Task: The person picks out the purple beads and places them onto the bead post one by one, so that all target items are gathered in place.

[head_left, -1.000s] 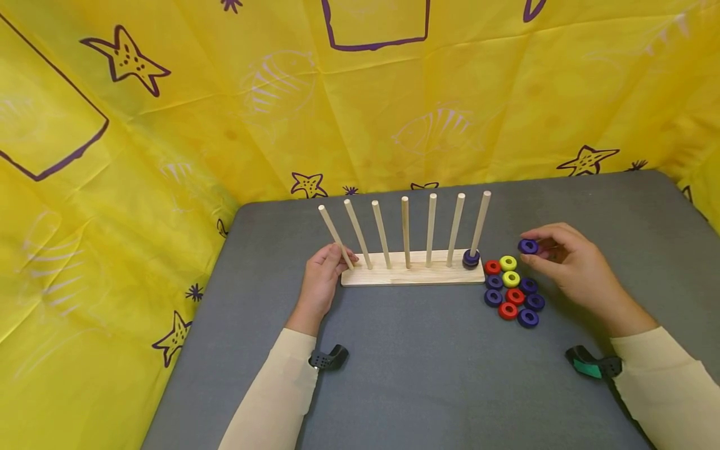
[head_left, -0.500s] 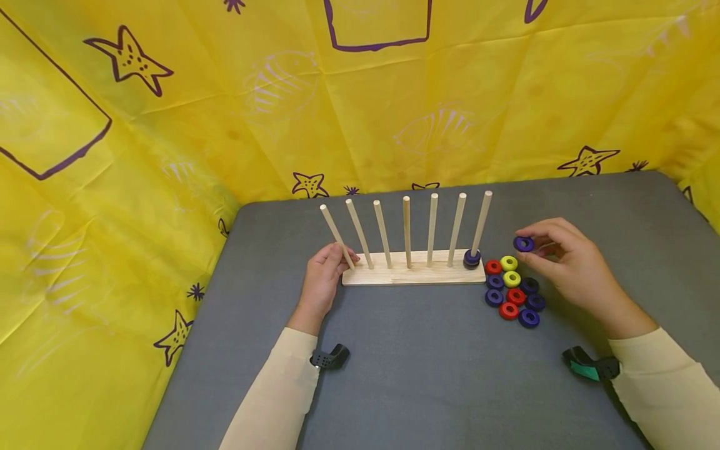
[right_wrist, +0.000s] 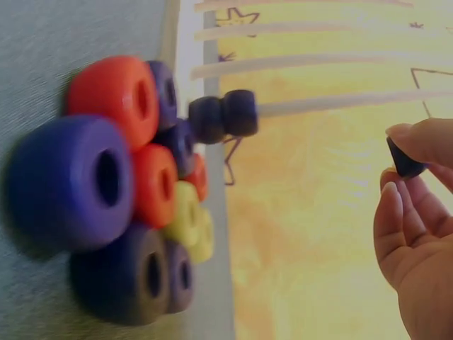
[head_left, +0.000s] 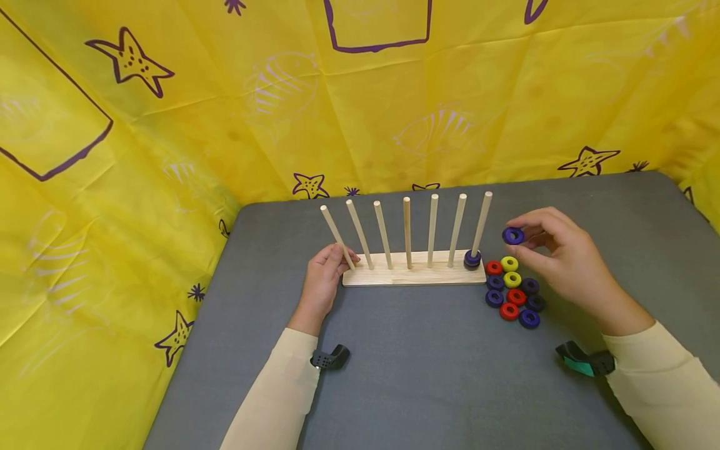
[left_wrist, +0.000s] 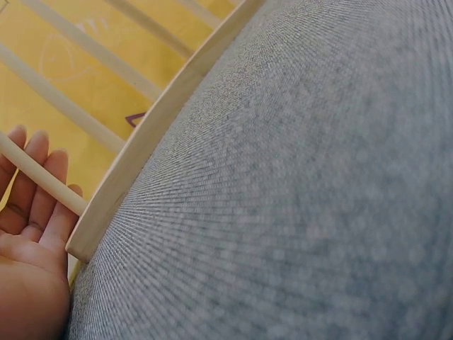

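Observation:
A wooden peg rack (head_left: 413, 276) stands on the table, its several upright pegs in a row. At its left end, my left hand (head_left: 324, 275) holds the outermost peg (left_wrist: 44, 177); the fingers lie behind this peg in the left wrist view, the thumb out of sight there. Two dark blue rings (right_wrist: 223, 115) sit at the bottom of the rightmost peg (head_left: 482, 219). Between thumb and fingertips, my right hand (head_left: 568, 262) pinches a blue ring (head_left: 513, 235) in the air, right of that peg and apart from it.
Loose rings lie close together beside the rack's right end: several blue ones (head_left: 529, 319), red ones (head_left: 509, 311) and two yellow ones (head_left: 512, 279). The grey table (head_left: 416, 369) meets a yellow patterned cloth (head_left: 360, 112) behind and on the left.
My right hand has moved left and slightly away from me with the blue ring, nearer to the rightmost peg, and the ring has tilted. The left hand has stayed on the rack.

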{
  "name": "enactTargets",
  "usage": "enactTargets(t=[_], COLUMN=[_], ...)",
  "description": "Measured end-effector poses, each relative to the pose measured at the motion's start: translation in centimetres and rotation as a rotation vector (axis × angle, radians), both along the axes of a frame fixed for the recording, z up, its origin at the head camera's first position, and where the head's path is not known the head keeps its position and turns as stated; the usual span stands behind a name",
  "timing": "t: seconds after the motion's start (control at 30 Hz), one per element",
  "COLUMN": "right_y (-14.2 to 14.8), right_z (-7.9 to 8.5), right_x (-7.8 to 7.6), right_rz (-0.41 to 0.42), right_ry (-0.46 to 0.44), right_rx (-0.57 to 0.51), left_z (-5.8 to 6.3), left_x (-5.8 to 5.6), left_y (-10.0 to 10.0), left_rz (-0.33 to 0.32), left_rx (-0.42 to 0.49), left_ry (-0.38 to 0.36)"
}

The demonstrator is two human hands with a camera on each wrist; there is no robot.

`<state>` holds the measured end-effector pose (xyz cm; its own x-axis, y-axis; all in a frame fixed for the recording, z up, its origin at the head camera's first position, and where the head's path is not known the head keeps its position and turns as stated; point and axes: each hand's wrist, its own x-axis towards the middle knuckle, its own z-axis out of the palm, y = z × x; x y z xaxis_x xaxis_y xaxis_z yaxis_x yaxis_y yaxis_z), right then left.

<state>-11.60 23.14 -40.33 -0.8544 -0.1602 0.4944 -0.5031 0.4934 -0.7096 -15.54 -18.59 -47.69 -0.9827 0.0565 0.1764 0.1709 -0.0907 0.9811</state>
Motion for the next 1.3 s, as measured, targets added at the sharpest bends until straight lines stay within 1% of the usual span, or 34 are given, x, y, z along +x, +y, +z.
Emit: enactTargets(t=[0.37,0.53,0.67,0.77,1.07,1.3], right_y=[-0.9,-1.3,-1.6,-1.7,-1.9,-2.4], right_z=[2.7,3.8,4.6,5.1,5.9,7.6], right_x=[0.0,-0.1,-0.2,-0.3,-0.2,-0.3], right_rz=[0.040,0.054,0.073,0.085,0.088,0.119], right_ry=[0.065,0.100,0.127,0.134,0.159,0.165], right_rx=[-0.040,-0.048,-0.075,-0.099,-0.114,-0.093], left_z=[0.1,0.1,0.2,0.2,0.0,0.0], left_x=[0.1,0.1,0.1,0.1,-0.1,0.1], left_y=[0.0,-0.1,0.0,0.0,0.0,-0.1], left_rz=[0.003,-0.001,-0.002,-0.003,-0.007,-0.005], left_rx=[-0.015,-0.006,0.002,0.006,0.009,-0.010], left_ry=[-0.004,-0.002,-0.004,-0.008,0.001,-0.006])
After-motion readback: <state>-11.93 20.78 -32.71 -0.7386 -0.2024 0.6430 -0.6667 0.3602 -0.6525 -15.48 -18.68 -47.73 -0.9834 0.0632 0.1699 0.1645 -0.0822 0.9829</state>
